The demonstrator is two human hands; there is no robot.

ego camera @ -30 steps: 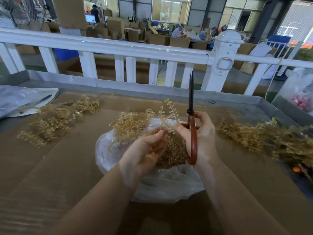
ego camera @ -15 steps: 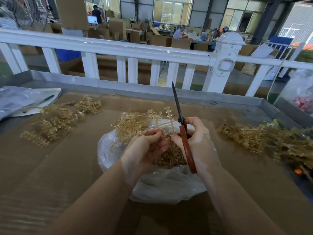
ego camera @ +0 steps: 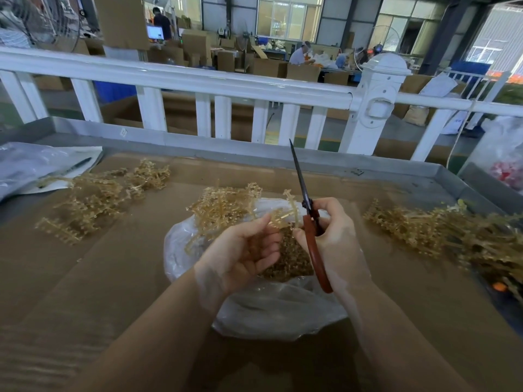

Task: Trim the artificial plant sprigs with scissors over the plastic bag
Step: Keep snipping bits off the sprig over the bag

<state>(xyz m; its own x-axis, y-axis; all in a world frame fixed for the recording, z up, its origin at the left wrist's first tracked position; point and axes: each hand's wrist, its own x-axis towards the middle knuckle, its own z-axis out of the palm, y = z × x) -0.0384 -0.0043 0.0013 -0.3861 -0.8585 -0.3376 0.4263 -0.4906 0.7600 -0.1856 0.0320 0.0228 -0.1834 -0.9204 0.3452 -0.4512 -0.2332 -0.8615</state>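
Note:
Over the clear plastic bag [ego camera: 277, 309] my right hand [ego camera: 336, 244] grips red-handled scissors [ego camera: 311, 236], whose closed blades point up and slightly left. My left hand [ego camera: 243, 256] pinches a golden-tan plastic sprig [ego camera: 285, 213] between thumb and fingertips, and the sprig's tip rises just left of the scissor pivot. A heap of small tan trimmings [ego camera: 288, 261] lies in the bag between my two hands. A larger sprig cluster [ego camera: 223, 207] rests on the bag's far left edge.
Sprigs lie in a pile [ego camera: 96, 199] at the left of the cardboard-covered table [ego camera: 113, 278] and in a bigger pile [ego camera: 452, 236] at the right. A plastic sheet with a pen [ego camera: 36, 168] is far left. A white fence [ego camera: 198, 83] runs behind the table.
The scissors have tilted from upright to leaning left and dropped lower. Both hands have moved slightly down over the bag, and the sprig has sunk lower between them.

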